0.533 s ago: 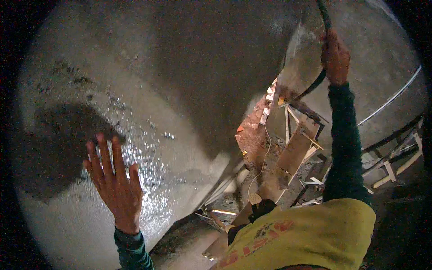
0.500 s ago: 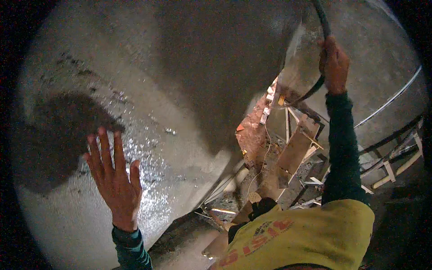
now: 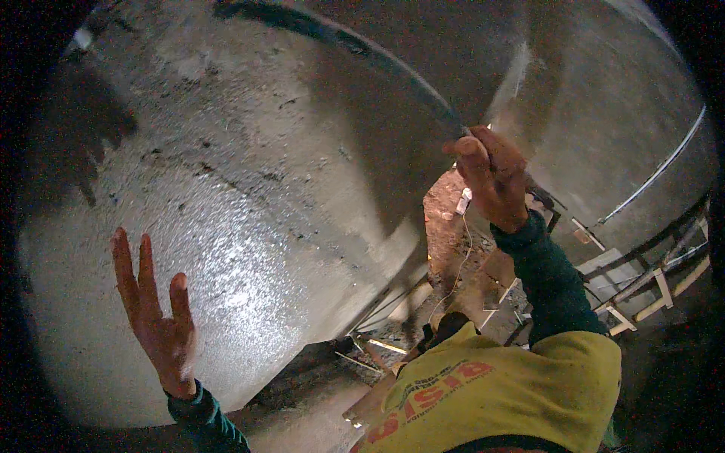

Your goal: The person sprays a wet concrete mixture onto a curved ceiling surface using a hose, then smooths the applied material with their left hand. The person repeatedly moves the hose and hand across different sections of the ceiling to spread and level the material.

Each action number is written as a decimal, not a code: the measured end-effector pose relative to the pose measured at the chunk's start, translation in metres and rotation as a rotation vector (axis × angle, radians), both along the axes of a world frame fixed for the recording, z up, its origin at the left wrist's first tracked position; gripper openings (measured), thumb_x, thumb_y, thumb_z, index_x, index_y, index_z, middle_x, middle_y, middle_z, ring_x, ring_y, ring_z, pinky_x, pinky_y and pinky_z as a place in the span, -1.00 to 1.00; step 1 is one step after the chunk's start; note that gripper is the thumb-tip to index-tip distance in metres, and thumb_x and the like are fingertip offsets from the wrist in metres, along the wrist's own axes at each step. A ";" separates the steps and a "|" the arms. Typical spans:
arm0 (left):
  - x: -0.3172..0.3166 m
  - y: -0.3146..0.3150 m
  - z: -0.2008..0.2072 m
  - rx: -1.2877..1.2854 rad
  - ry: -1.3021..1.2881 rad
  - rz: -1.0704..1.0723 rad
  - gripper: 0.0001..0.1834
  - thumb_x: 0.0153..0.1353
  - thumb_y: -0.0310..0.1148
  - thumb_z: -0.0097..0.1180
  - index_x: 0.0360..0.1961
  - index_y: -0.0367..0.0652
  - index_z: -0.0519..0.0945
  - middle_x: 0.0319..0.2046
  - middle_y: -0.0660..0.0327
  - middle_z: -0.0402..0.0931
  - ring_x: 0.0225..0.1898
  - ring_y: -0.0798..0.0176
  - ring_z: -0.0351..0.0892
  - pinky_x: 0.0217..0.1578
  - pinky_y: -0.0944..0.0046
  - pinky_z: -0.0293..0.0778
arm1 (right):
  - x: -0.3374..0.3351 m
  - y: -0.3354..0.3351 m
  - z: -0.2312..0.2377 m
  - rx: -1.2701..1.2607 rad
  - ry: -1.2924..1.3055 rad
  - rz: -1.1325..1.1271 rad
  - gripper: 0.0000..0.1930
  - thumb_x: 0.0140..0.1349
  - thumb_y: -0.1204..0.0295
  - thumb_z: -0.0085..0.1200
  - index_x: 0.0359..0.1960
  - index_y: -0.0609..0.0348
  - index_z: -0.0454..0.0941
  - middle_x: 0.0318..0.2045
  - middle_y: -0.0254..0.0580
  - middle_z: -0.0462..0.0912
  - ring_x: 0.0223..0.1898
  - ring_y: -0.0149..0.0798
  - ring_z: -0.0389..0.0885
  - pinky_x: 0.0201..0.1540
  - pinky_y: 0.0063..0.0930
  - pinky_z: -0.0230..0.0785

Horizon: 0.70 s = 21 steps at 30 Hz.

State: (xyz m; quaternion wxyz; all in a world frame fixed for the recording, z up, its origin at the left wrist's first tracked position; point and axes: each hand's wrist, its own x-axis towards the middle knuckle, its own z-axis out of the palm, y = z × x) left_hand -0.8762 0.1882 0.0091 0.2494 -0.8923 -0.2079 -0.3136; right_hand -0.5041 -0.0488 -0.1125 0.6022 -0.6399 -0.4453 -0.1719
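Note:
A long dark flexible strip point(image 3: 385, 60), perhaps a hose, is gripped in my right hand point(image 3: 496, 170). It arcs from my fist to the upper left, in front of a wet grey concrete or mortar surface point(image 3: 302, 181); whether its far end touches that surface I cannot tell. At the lower left my left hand point(image 3: 158, 325) is raised with the fingers apart and nothing in it. Behind that hand the surface shines with wetness, and rough, darker patches lie higher up. Where the strip ends inside my right fist is hidden.
Below lies a reddish dirt floor point(image 3: 445, 226) with a thin pale cable point(image 3: 467, 249) and loose boards. A timber frame point(image 3: 657, 291) stands at the right, under a curved smooth grey wall point(image 3: 619, 136) with a pale line along it. Shadows fall over the wet surface.
My right hand has moved down and left, and the strip has swung from upright to slanting far to the upper left. My left hand has shifted slightly down and left, still open.

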 end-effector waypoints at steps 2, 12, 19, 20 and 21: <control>-0.029 0.004 0.000 -0.055 -0.028 0.032 -0.40 0.50 -0.04 0.04 0.44 -0.12 0.41 0.53 -0.01 0.16 0.55 -0.15 0.10 0.48 -0.17 0.09 | -0.029 0.006 0.014 -0.072 0.006 0.053 -0.63 0.53 0.18 0.07 -0.23 0.29 0.70 -0.56 -0.37 0.56 -0.52 -0.50 0.50 -0.49 -0.50 0.27; -0.137 0.023 -0.009 -0.198 -0.280 0.116 -0.48 0.37 -0.30 0.24 0.33 -0.13 0.52 0.36 0.04 0.46 0.40 -0.01 0.40 0.41 0.03 0.28 | -0.117 0.072 0.024 -0.181 -0.140 0.448 -0.64 0.51 0.15 0.04 -0.09 0.25 0.65 -0.44 -0.28 0.61 -0.48 -0.40 0.52 -0.45 -0.46 0.33; -0.164 0.007 -0.010 -0.517 -0.542 0.140 -0.50 0.42 -0.17 0.19 0.30 -0.16 0.54 0.25 0.02 0.57 0.28 -0.03 0.55 0.32 0.08 0.39 | -0.167 0.116 0.037 -0.167 -0.132 0.556 -0.61 0.53 0.10 -0.03 -0.15 0.20 0.63 -0.61 -0.44 0.42 -0.59 -0.53 0.30 -0.53 -0.53 0.14; -0.170 0.010 -0.010 -0.556 -0.574 0.095 -0.49 0.42 -0.14 0.18 0.28 -0.18 0.55 0.24 0.02 0.58 0.26 -0.01 0.57 0.31 0.09 0.41 | -0.179 0.132 0.036 -0.146 -0.199 0.529 -0.60 0.53 0.09 -0.04 -0.20 0.18 0.63 -0.62 -0.45 0.38 -0.60 -0.53 0.27 -0.54 -0.52 0.09; -0.177 0.020 -0.012 -0.597 -0.610 0.040 -0.48 0.42 -0.11 0.18 0.27 -0.19 0.56 0.23 0.02 0.59 0.24 0.01 0.59 0.29 0.10 0.43 | -0.191 0.145 0.037 -0.126 -0.260 0.529 -0.59 0.53 0.08 -0.04 -0.22 0.18 0.63 -0.62 -0.46 0.36 -0.60 -0.54 0.26 -0.54 -0.52 0.07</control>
